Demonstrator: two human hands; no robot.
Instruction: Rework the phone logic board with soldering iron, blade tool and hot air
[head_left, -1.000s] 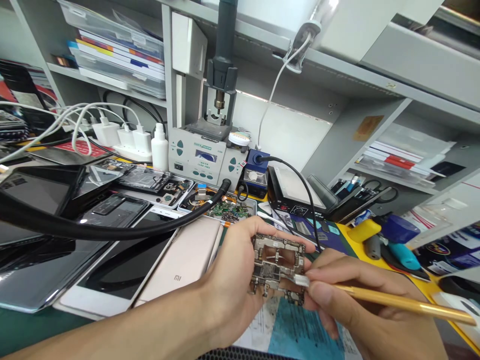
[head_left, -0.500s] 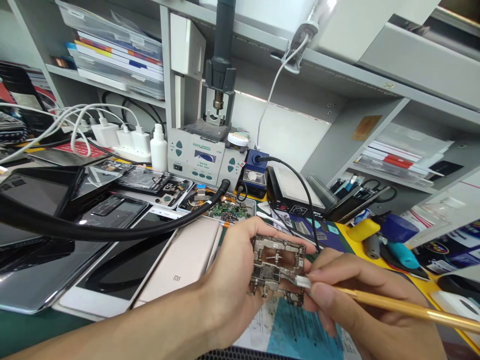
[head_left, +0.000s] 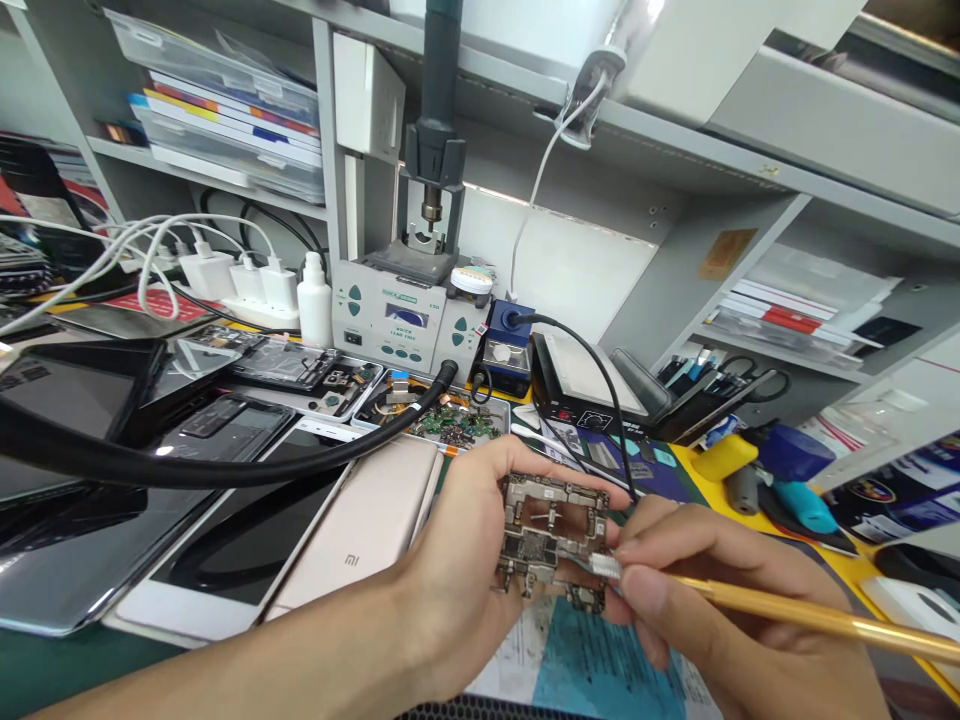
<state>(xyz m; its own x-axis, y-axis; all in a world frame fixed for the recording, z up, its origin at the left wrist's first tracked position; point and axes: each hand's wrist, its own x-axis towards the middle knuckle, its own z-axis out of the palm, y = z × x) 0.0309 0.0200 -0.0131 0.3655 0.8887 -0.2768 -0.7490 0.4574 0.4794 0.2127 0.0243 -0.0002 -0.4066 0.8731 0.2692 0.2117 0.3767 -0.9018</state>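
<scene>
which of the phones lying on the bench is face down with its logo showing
The pale gold phone beside the left hand; the neighbouring phones show dark glass screens or opened insides.

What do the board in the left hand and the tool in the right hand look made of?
Circuit board: laminate carrying dull, silvery metal shield frames, judging by their grey sheen. Tool handle: probably metal, a glossy gold finish with bright highlights; it could also be coated.

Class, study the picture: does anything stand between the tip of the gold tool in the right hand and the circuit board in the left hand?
Nothing visible does. The left hand holds the circuit board up, and the gold tool in the right hand already meets the board's lower right edge.
</scene>
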